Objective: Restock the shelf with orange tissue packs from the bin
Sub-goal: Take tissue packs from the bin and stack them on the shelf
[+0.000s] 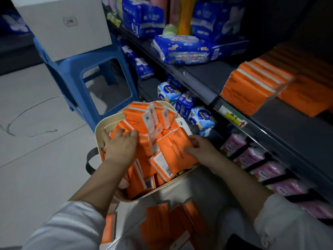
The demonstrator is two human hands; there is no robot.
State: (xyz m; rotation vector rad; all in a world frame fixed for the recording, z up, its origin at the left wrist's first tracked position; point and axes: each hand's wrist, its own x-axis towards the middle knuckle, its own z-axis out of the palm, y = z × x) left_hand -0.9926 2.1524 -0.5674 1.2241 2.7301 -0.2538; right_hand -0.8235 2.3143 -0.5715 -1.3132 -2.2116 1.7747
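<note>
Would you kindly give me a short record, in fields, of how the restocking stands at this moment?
bin: cream, heaped with orange packs
left hand: rests on those packs
right hand: grips one pack marked COTTON TISSUE, over the bin
shelf: holds a row of orange packs at right
stool: blue, bears a white box

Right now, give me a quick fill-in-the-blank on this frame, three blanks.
1. The right hand holds a pack coloured ____.
2. The box sits on a ____ stool.
3. The lower packs, under the shelf, are ____.
Missing words: orange; blue; pink.
</note>
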